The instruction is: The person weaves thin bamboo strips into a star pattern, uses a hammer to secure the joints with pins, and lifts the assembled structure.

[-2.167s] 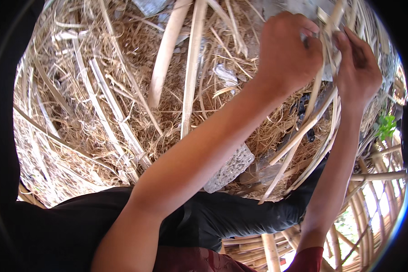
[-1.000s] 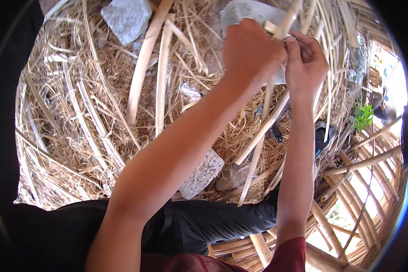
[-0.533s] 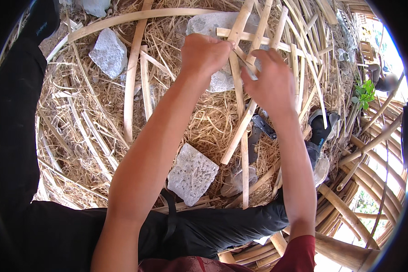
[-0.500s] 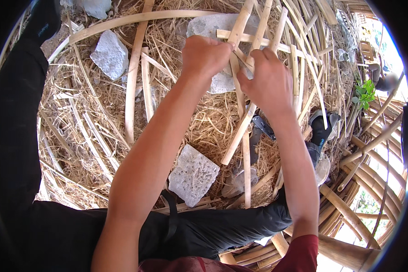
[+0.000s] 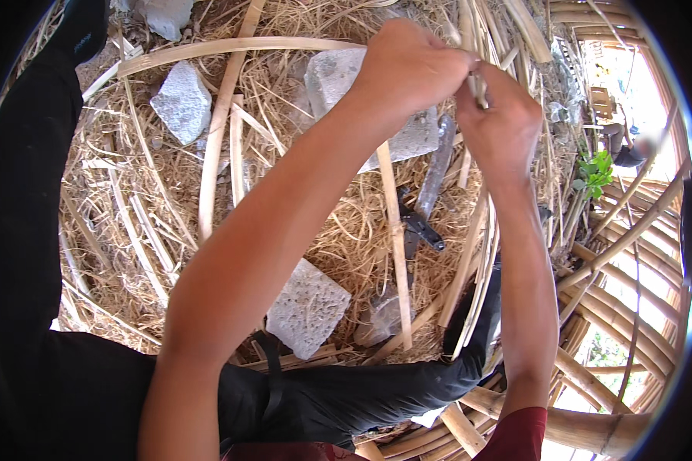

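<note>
Both my hands are raised at the upper middle, close together. My left hand is closed in a fist, its fingertips pinching the bamboo strips by my right hand. Thumb and fingers of my right hand close round the same strips. They now appear nearly edge-on, bunched narrowly, and their lower ends hang beside my right forearm. Beneath my hands lies a grey concrete block, partly covered by my left forearm. A dark-handled tool with a long grey blade rests on the shavings below it.
A pitted stone block lies near my legs, a rough stone farther left. Loose bamboo strips and shavings cover the ground. On the right are a green plant and a bamboo pole structure; another person is in the background.
Both hands have moved up and right. The crossed bamboo strips, spread over the block before, have been lifted and turned edge-on, uncovering the bladed tool.
</note>
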`<state>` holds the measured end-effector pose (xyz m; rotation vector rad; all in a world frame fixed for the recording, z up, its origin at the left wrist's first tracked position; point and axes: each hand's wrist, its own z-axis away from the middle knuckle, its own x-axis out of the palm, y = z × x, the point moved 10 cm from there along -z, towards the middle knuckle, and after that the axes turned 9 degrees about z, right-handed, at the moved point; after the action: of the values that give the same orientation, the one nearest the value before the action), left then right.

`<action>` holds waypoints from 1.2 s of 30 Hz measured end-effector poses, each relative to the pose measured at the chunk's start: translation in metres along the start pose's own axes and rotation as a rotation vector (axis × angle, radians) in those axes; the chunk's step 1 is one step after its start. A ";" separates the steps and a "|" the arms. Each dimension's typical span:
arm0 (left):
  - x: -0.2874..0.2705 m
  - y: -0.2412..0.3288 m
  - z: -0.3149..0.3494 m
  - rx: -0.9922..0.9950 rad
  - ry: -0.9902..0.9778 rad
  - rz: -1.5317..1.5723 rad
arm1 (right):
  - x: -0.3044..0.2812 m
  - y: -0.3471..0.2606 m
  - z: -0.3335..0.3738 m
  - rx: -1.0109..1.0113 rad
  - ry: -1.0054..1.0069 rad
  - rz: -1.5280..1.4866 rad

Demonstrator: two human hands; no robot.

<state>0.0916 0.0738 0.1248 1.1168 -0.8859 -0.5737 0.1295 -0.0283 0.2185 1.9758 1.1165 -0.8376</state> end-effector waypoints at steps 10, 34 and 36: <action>0.012 0.080 0.023 0.923 0.057 -0.172 | -0.037 0.064 -0.012 0.358 -0.083 0.052; 0.032 0.033 -0.017 0.217 -0.306 0.334 | -0.050 0.055 -0.006 0.301 -0.025 0.037; 0.038 0.021 -0.020 0.096 -0.348 0.449 | -0.039 0.047 -0.005 0.274 -0.046 -0.052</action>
<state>0.1283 0.0616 0.1528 0.8732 -1.4320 -0.3567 0.1563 -0.0590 0.2646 2.1438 1.0771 -1.1077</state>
